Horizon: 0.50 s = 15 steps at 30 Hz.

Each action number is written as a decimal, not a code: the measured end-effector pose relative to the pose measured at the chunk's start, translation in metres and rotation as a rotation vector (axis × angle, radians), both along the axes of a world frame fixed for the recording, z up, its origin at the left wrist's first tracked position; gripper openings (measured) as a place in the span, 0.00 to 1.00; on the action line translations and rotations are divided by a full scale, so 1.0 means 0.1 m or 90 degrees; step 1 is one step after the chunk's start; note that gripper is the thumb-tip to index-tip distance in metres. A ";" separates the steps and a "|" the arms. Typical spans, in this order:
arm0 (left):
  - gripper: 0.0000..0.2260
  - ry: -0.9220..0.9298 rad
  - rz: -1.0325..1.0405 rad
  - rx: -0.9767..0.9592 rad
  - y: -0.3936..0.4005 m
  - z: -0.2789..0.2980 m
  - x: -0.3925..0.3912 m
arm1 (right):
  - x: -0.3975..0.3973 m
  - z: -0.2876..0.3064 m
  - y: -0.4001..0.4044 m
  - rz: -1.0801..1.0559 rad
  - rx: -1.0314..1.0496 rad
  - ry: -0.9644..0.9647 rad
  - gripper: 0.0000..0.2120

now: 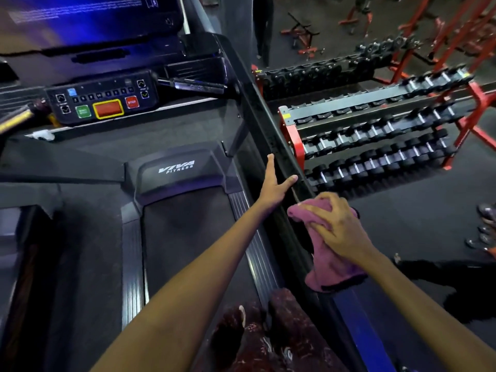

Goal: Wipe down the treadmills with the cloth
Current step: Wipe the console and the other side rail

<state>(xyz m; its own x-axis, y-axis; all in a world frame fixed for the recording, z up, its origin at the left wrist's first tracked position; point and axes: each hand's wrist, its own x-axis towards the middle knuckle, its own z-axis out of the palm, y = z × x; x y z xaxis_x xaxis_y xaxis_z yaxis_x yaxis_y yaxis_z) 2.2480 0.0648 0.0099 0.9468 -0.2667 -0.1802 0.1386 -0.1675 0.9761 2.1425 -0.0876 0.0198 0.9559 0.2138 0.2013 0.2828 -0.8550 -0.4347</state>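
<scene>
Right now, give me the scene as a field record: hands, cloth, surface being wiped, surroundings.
left hand: left hand, fingers straight, resting on the black side handrail
right hand: right hand grips the pink cloth against the same rail
cloth: crumpled, lower part hanging
treadmill: dark belt, control panel with red stop button
surroundings: red rack of black dumbbells beyond the rail

The treadmill's side rail (271,146) carries a pink cloth (330,253) draped over it.
</scene>
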 end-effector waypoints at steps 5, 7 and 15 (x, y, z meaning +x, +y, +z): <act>0.27 0.062 0.036 -0.035 0.04 0.00 -0.05 | 0.35 0.05 0.05 -0.005 0.041 0.032 0.20; 0.23 0.096 0.054 -0.034 0.03 -0.01 -0.15 | 0.25 0.06 0.00 0.025 0.008 0.018 0.23; 0.19 0.172 0.216 -0.153 -0.22 0.04 -0.73 | 0.44 -0.02 -0.12 0.113 0.032 0.012 0.23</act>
